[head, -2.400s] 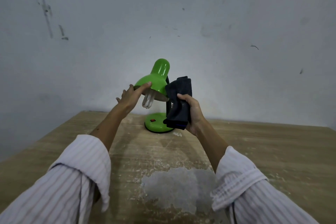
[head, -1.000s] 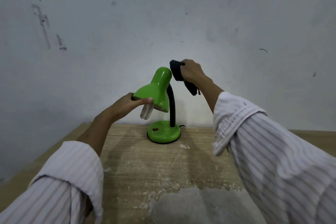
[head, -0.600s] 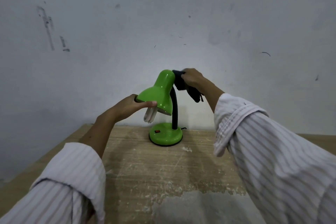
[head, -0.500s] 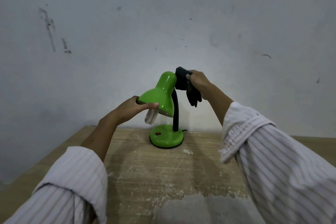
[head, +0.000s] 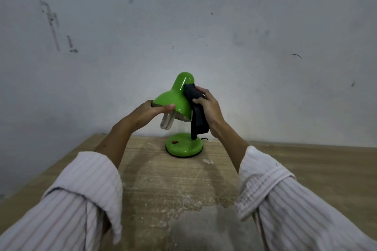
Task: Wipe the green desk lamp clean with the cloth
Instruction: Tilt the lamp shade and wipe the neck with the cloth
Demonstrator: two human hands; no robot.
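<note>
The green desk lamp (head: 177,100) stands on its round green base (head: 184,146) near the back of the wooden table (head: 306,165), against the wall. Its shade tilts down to the left, and a white bulb (head: 167,122) sticks out below. My left hand (head: 150,111) grips the shade's front rim. My right hand (head: 210,108) presses a dark cloth (head: 196,112) against the shade's right side and neck. The cloth hangs down and hides most of the black neck.
A grey-white wall (head: 265,47) rises directly behind the lamp. The tabletop has a worn grey patch (head: 204,228) and pale scuffs near me. The table's left edge (head: 67,159) runs diagonally. A thin black cord (head: 204,139) shows behind the base.
My right hand has brought the cloth down from behind the top of the shade to its right side. My left hand keeps hold of the rim. The camera view has shifted slightly.
</note>
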